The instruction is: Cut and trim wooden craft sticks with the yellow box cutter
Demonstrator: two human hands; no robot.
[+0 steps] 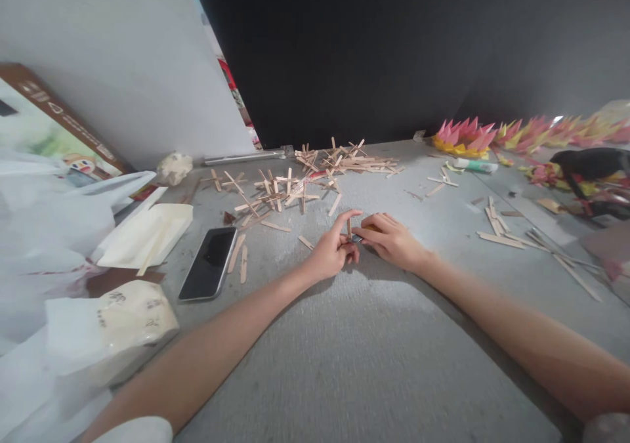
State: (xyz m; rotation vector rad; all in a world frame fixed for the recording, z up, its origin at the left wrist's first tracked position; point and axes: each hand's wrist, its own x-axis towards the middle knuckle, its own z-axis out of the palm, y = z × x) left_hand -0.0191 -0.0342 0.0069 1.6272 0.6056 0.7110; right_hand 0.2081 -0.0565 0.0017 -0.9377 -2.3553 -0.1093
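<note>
Near the middle of the table, my left hand (331,251) is closed on a short wooden craft stick (349,226) that stands nearly upright between thumb and fingers. Close beside it, my right hand (391,238) is wrapped round a utility knife (356,238). Its metal blade touches or nearly touches the stick's lower part; a bit of orange-yellow handle shows, and the rest is hidden by my fingers. Beyond both hands lies a heap of wooden craft sticks (361,163), many joined in crossed shapes. A few loose sticks (243,263) lie to the left.
A phone (209,262) lies left, near a white foam tray (170,233), a wrapped package (132,315) and plastic bags (49,220). Pink and yellow folded-paper flowers (465,138) line the back right, with a glue stick (475,165) and scattered sticks (501,239). A black panel (374,56) rises behind.
</note>
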